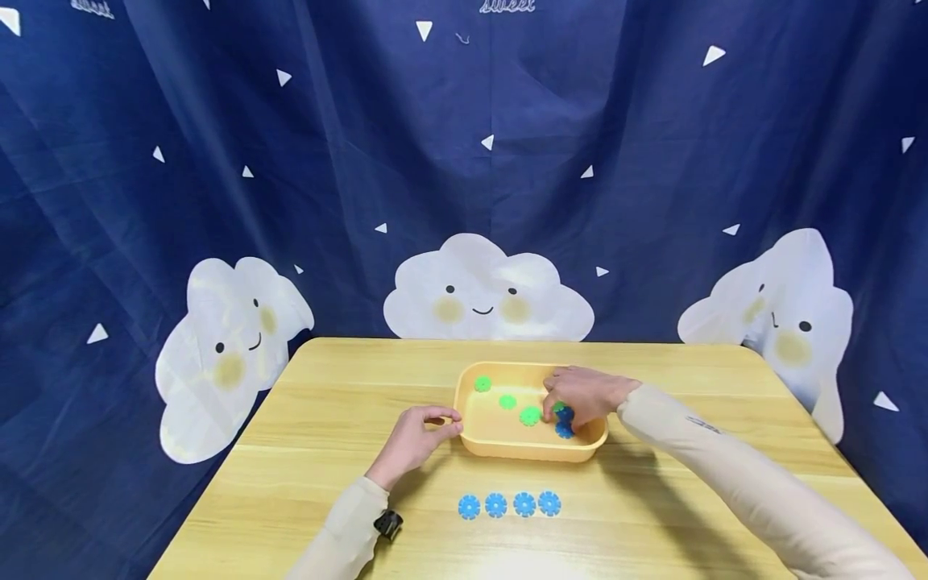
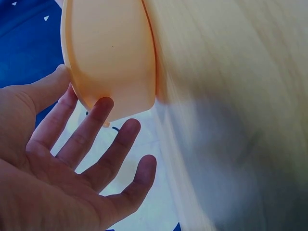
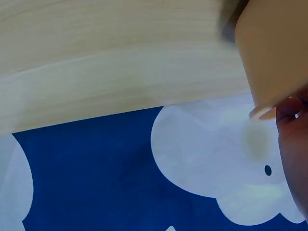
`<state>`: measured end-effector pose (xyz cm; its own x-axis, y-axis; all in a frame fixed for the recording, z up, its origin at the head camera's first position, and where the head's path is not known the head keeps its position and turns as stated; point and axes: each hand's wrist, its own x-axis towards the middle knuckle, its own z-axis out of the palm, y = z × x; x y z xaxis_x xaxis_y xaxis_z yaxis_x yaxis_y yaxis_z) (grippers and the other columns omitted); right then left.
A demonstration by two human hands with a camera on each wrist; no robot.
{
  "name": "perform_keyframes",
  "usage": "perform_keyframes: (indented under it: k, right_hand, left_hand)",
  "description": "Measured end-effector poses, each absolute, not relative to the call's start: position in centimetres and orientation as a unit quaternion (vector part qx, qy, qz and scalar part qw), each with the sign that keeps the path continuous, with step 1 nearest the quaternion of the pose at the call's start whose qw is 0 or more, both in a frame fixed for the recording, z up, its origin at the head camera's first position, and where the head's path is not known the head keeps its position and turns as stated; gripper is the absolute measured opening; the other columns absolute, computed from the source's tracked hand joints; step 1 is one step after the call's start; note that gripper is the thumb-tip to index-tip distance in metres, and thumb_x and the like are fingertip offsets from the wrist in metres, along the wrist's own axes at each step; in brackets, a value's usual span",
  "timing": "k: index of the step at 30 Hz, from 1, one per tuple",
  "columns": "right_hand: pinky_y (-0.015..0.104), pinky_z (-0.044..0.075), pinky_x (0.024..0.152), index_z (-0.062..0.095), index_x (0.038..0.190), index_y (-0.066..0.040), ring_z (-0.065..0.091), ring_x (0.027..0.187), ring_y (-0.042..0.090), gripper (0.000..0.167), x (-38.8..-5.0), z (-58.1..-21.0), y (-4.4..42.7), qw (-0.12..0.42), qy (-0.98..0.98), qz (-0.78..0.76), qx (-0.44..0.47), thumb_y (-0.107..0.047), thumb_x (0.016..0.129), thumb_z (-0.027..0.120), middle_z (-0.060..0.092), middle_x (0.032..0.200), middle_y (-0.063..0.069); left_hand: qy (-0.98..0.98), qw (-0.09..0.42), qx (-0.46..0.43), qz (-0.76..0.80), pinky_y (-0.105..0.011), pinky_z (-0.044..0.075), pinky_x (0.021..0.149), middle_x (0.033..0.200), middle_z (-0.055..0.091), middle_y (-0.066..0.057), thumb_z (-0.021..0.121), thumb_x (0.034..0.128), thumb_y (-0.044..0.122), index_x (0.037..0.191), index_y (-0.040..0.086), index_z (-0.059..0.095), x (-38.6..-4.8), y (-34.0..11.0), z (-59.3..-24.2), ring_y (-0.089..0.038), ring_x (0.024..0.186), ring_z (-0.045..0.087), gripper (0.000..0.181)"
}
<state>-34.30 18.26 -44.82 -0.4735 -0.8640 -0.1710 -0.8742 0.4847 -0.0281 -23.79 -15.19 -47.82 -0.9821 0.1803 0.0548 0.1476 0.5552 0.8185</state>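
A shallow yellow-orange plastic tray (image 1: 500, 451) sits on the table. My left hand (image 1: 416, 441) pinches its left rim between thumb and index finger; in the left wrist view the other fingers of this hand (image 2: 72, 163) spread loosely beside the tray's wall (image 2: 113, 53). My right hand (image 1: 589, 392) reaches down into the tray's right end, over blue notched discs (image 1: 564, 431) and a green one (image 1: 558, 408). Its fingertips are partly hidden, and whether they hold a disc does not show. More green notched discs (image 1: 530, 416) lie along the tray's floor.
Several blue notched discs (image 1: 496, 505) form a row on the wooden table (image 1: 290, 483) in front of the tray. Behind the table hangs a dark blue curtain (image 1: 348, 145) with white clouds and triangles. A black band (image 1: 388, 524) is on the left wrist.
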Motion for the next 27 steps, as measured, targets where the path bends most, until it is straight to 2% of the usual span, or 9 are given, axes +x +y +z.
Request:
perform_keyframes:
  k: [8,14,21,27]
  right_hand:
    - [0.030,0.042,0.084,0.075,0.101,-0.040,0.043,0.084,0.010,0.038,-34.07,-44.57,17.99,0.097,0.860,0.059,-0.497,-0.018,0.075,0.091,0.058,0.090,-0.006]
    - [0.032,0.045,0.088,0.075,0.099,-0.038,0.045,0.085,0.010,0.033,-33.94,-44.66,17.88,0.089,0.857,0.072,-0.503,-0.023,0.075,0.091,0.056,0.090,-0.010]
    - [0.032,0.044,0.086,0.074,0.094,-0.037,0.045,0.084,0.009,0.025,-33.73,-44.70,17.90,0.088,0.857,0.074,-0.502,-0.026,0.078,0.089,0.055,0.089,-0.012]
    - [0.031,0.043,0.082,0.073,0.092,-0.036,0.042,0.082,0.008,0.023,-33.50,-44.79,18.03,0.084,0.858,0.071,-0.501,-0.031,0.077,0.089,0.056,0.088,-0.008]
  left_hand:
    - [0.883,0.017,0.091,0.461,-0.053,0.051,0.094,0.124,0.073,-0.002,0.074,0.0943,0.035,0.110,0.019,0.078,-23.90,-15.13,-47.70,-0.030,0.115,0.065,0.022]
    - [0.883,0.013,0.095,0.459,-0.054,0.051,0.095,0.123,0.073,-0.003,0.074,0.0944,0.033,0.111,0.017,0.078,-23.91,-15.23,-47.78,-0.031,0.114,0.065,0.023]
    - [0.885,0.012,0.098,0.455,-0.053,0.051,0.093,0.123,0.073,-0.002,0.075,0.0943,0.033,0.110,0.017,0.078,-23.90,-15.29,-47.92,-0.031,0.113,0.065,0.023]
    - [0.885,0.011,0.101,0.454,-0.052,0.052,0.092,0.122,0.073,-0.002,0.074,0.0951,0.033,0.110,0.017,0.078,-23.83,-15.29,-47.89,-0.030,0.113,0.065,0.023]
